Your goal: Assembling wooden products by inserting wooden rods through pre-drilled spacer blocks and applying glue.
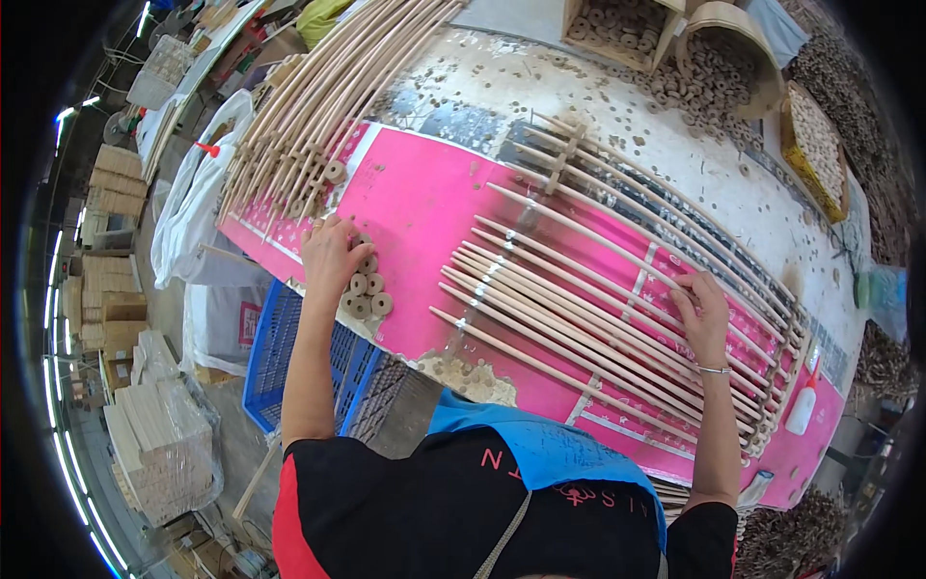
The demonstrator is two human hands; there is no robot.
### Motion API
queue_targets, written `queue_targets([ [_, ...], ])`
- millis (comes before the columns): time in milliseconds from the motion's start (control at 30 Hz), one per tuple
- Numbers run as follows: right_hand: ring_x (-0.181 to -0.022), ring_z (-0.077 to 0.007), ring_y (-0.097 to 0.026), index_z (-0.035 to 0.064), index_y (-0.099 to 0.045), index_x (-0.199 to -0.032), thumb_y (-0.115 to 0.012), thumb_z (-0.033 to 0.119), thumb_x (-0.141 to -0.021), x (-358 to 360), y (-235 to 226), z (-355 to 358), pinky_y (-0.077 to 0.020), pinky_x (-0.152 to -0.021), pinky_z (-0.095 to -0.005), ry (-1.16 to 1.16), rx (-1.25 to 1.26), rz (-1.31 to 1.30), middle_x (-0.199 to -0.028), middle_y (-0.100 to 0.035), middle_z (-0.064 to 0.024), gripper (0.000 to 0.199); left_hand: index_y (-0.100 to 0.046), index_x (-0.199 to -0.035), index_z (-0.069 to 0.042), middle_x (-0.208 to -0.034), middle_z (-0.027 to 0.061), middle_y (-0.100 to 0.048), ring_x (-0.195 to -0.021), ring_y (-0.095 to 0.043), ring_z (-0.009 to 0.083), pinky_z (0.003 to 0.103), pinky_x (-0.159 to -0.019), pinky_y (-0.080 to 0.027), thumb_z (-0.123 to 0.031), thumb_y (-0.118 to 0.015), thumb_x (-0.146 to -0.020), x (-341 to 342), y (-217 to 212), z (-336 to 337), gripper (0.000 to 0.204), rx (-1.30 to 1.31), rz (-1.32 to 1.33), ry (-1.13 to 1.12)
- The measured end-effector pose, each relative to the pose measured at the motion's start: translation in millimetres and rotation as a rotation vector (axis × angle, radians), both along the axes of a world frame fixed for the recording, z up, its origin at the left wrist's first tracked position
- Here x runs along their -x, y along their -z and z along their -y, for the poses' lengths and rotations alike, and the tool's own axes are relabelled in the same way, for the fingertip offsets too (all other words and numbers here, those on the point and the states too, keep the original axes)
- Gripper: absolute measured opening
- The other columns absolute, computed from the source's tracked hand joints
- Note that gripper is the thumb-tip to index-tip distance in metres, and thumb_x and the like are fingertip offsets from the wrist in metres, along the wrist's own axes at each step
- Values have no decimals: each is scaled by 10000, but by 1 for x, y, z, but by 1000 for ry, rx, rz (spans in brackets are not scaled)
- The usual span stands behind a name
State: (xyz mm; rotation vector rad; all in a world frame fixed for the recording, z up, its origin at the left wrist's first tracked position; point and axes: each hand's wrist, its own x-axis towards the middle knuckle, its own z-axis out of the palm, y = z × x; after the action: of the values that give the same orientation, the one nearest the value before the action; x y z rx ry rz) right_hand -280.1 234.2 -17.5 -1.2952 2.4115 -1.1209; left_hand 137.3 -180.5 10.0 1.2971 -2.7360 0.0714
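Note:
My left hand is at the left edge of the pink sheet, fingers curled down beside a small group of round wooden rings with holes. Its fingertips are partly hidden, so what they grip does not show. Over a row of long pale wooden dowels, my right hand pinches one dowel between thumb and fingers. The dowels lie side by side, their right ends meeting a ringed crosspiece. At the far side, another ringed crosspiece spans several dowels near their left ends.
A stack of assembled dowel racks lies at the far left. Ring-filled wooden boxes stand at the back. A white glue bottle lies at the right, and a blue plastic basket stands below the table's left edge.

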Motion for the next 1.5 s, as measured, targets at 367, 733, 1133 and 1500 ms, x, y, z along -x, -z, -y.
queue_targets([
  [367, -834, -210, -685, 12, -737, -1059, -763, 31, -957, -9, -7, -4, -548, -753, -307, 21, 100, 98, -959, -664, -91, 107, -694, -1415, -46, -1213, 48, -769, -1075, -727, 139, 318, -949, -573, -255, -693, -1089, 110, 12, -20, 387, -1142, -1021, -100],
  [733, -825, -213, -688, 18, -742, -1051, -768, 20, -936, -7, -6, -2, -543, -736, -314, 16, 77, 44, -964, -671, -88, 118, -713, -1397, -30, -1146, 50, -781, -1016, -733, 117, 281, -915, -591, -258, -682, -1104, 149, 22, -32, 372, -1395, -1094, -51],
  [1133, -819, -200, -696, 23, -731, -1044, -774, 24, -932, -11, -9, 10, -540, -721, -305, 47, 140, 17, -956, -673, -85, 120, -211, -1744, -48, -969, 56, -783, -890, -720, 90, 253, -765, -550, -236, -863, -964, 177, 10, -61, 1034, -1226, -1056, -14],
  [1500, -879, -305, -694, 63, -744, -1038, -734, 186, -1006, 1, -13, 9, -548, -772, -407, 20, 56, -203, -955, -708, -103, 128, -148, -1756, -40, -907, 42, -748, -777, -664, 82, 241, -728, -538, -210, -869, -956, 195, 6, -73, 1090, -1124, -939, 48],
])
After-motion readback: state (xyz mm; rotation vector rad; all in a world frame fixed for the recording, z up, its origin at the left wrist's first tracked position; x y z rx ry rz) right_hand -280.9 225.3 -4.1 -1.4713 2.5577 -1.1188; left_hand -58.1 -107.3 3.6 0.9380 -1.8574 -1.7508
